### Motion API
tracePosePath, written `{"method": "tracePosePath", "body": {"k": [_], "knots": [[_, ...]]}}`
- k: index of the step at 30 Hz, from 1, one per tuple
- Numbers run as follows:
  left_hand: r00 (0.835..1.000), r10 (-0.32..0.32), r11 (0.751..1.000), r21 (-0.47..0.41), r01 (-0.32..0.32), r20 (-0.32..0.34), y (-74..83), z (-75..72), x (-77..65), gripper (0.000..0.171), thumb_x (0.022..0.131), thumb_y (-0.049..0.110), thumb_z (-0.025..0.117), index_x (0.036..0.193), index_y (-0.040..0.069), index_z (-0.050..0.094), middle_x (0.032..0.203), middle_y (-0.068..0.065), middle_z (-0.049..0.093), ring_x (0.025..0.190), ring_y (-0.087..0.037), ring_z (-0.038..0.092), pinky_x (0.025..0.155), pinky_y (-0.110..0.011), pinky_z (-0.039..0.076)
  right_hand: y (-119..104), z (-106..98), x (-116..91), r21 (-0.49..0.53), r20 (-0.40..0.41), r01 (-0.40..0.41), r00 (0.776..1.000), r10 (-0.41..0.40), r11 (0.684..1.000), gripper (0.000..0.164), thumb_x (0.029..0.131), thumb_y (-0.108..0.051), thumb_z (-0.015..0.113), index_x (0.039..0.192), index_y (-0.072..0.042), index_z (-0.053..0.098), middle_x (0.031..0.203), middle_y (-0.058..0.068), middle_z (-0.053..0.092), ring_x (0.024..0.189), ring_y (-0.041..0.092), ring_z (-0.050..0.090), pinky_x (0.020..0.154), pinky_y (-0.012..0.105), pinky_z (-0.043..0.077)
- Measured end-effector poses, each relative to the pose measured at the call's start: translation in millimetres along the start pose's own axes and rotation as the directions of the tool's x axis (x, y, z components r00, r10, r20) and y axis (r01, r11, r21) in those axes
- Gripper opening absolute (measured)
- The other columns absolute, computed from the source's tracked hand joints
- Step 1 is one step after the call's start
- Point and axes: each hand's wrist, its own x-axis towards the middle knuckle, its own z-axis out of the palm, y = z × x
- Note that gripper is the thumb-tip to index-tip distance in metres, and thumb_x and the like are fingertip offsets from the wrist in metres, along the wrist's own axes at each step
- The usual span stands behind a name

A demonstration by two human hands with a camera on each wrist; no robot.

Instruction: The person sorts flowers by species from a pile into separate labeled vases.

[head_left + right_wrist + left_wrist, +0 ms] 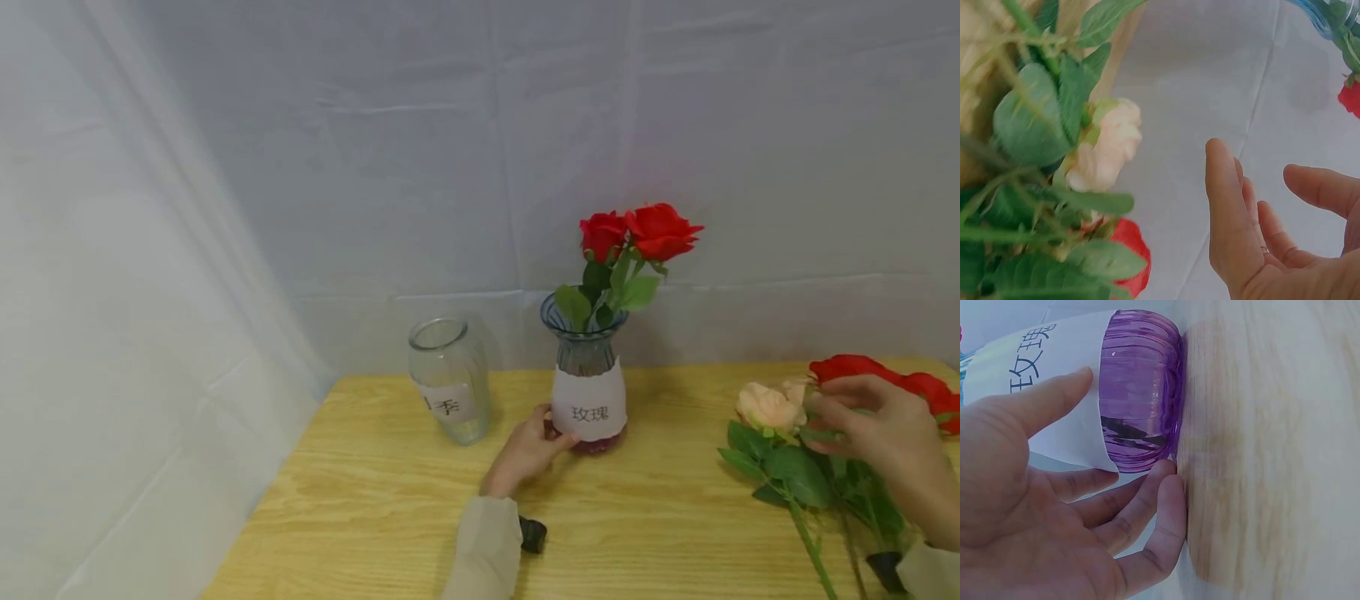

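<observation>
There was the left hand [523, 452], thumb across the label [592, 392], fingers curled loosely round the vase [587, 357] low down, a grip that seemed meant to steady it upright on the table [637, 525], two roses [662, 232] leaning from its mouth! Over near the pale flower [768, 408], the right hand [888, 425] had its grip parted, nothing between thumb and fingertips; the jar [450, 371] stood untouched.

Glossy glass vase [1136, 387], paper label [591, 395]
</observation>
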Motion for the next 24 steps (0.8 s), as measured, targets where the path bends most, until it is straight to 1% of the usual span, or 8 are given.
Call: {"method": "tracePosePath", "body": {"k": [4, 7, 12, 14, 17, 18, 19, 24], "knots": [[1.000, 0.002, 1.000, 0.013, -0.002, -0.002, -0.5, -1.5, 0.8, 0.064, 0.097, 0.026, 0.072, 0.144, -0.008, 0.045, 0.114, -0.016, 0.064, 0.097, -0.023, 0.057, 0.087, -0.041, 0.049, 27.7, -7.2, 7.8, -0.031, -0.036, -0.028, 0.999, 0.027, 0.999, 0.030, 0.105, -0.015, 0.056, 0.122, 0.009, 0.050, 0.089, -0.008, 0.060, 0.065, 0.003, 0.065, 0.055, 0.037, 0.059], [1.000, 0.007, 1.000, 0.023, -0.007, -0.006, -0.3, -1.6, 1.8, 0.063, 0.097, 0.026, 0.072, 0.142, -0.008, 0.046, 0.110, -0.014, 0.064, 0.096, -0.023, 0.057, 0.086, -0.040, 0.049, 45.1, -12.2, 12.8, -0.054, -0.056, -0.058, 0.997, 0.055, 0.997, 0.036, 0.106, -0.019, 0.055, 0.126, 0.010, 0.048, 0.094, 0.009, 0.062, 0.065, 0.007, 0.066, 0.054, 0.039, 0.059], [1.000, 0.003, 1.000, 0.021, -0.003, -0.004, 1.2, -0.8, 2.3, 0.064, 0.096, 0.028, 0.072, 0.143, -0.008, 0.046, 0.111, -0.015, 0.065, 0.097, -0.022, 0.057, 0.086, -0.040, 0.049, 69.9, -24.2, 14.2, -0.051, -0.047, -0.095, 0.995, 0.093, 0.994, 0.037, 0.106, -0.025, 0.055, 0.122, 0.007, 0.047, 0.091, 0.003, 0.061, 0.065, 0.010, 0.066, 0.056, 0.039, 0.059], [1.000, 0.004, 1.000, 0.023, -0.004, -0.003, 1.7, -0.9, 2.4, 0.064, 0.096, 0.028, 0.072, 0.143, -0.008, 0.046, 0.112, -0.015, 0.065, 0.096, -0.022, 0.058, 0.086, -0.039, 0.049, 85.0, -28.8, 15.2, -0.057, -0.042, -0.084, 0.996, 0.082, 0.995, 0.030, 0.106, -0.025, 0.055, 0.115, 0.002, 0.048, 0.086, -0.010, 0.057, 0.063, 0.008, 0.066, 0.056, 0.039, 0.059], [1.000, 0.006, 1.000, 0.020, -0.006, -0.004, 1.4, -1.7, 2.7, 0.064, 0.097, 0.027, 0.072, 0.143, -0.008, 0.045, 0.111, -0.015, 0.065, 0.095, -0.022, 0.057, 0.084, -0.038, 0.049, 102.2, -36.8, 16.8, -0.017, -0.031, -0.094, 0.995, 0.094, 0.995, 0.029, 0.104, -0.020, 0.056, 0.116, 0.005, 0.047, 0.087, -0.005, 0.057, 0.062, 0.009, 0.066, 0.056, 0.041, 0.059], [1.000, 0.008, 1.000, 0.023, -0.008, -0.004, 1.0, -2.0, 2.8, 0.064, 0.097, 0.027, 0.072, 0.143, -0.008, 0.045, 0.111, -0.015, 0.065, 0.094, -0.021, 0.057, 0.084, -0.038, 0.049, 107.3, -37.9, 16.3, -0.015, -0.035, -0.092, 0.995, 0.091, 0.996, 0.022, 0.104, -0.018, 0.056, 0.111, 0.001, 0.048, 0.084, -0.010, 0.055, 0.061, 0.007, 0.066, 0.056, 0.041, 0.059], [1.000, 0.010, 1.000, 0.022, -0.010, -0.004, 0.8, -2.4, 2.8, 0.063, 0.097, 0.027, 0.072, 0.143, -0.008, 0.046, 0.110, -0.015, 0.065, 0.094, -0.021, 0.057, 0.083, -0.037, 0.049, 101.6, -38.2, 13.6, -0.018, -0.037, -0.114, 0.993, 0.113, 0.993, 0.021, 0.104, -0.015, 0.055, 0.112, 0.004, 0.047, 0.084, -0.006, 0.057, 0.060, 0.007, 0.065, 0.055, 0.041, 0.059], [1.000, 0.008, 1.000, 0.017, -0.008, -0.002, 0.4, -3.6, 2.1, 0.062, 0.097, 0.026, 0.072, 0.142, -0.007, 0.046, 0.112, -0.015, 0.064, 0.094, -0.021, 0.057, 0.083, -0.037, 0.049, 111.3, -41.5, 6.8, -0.002, -0.068, -0.134, 0.989, 0.133, 0.991, 0.003, 0.103, -0.016, 0.056, 0.106, -0.015, 0.054, 0.079, -0.009, 0.056, 0.057, 0.006, 0.064, 0.052, 0.040, 0.058]]}}
